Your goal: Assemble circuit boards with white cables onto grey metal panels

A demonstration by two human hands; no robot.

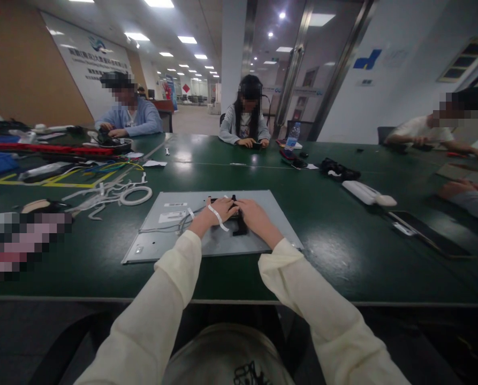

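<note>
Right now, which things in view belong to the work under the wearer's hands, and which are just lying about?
Apparently in the work:
- black part at both hands
- grey panel beneath
- grey cable on the panel

Lying about:
- white coil
- water bottle
- flat black slab

1. The wearer's two bare hands (pixel 222 210) are showing.
2. One flat, grey metal panel (pixel 166 246) is lying.
3. One clear plastic bottle (pixel 292 138) is standing.
4. One round white ring (pixel 134 203) is lying.

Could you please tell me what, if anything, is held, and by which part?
Cannot be told: both hands partly cover the black part on the grey panel, hiding any grip.
</note>
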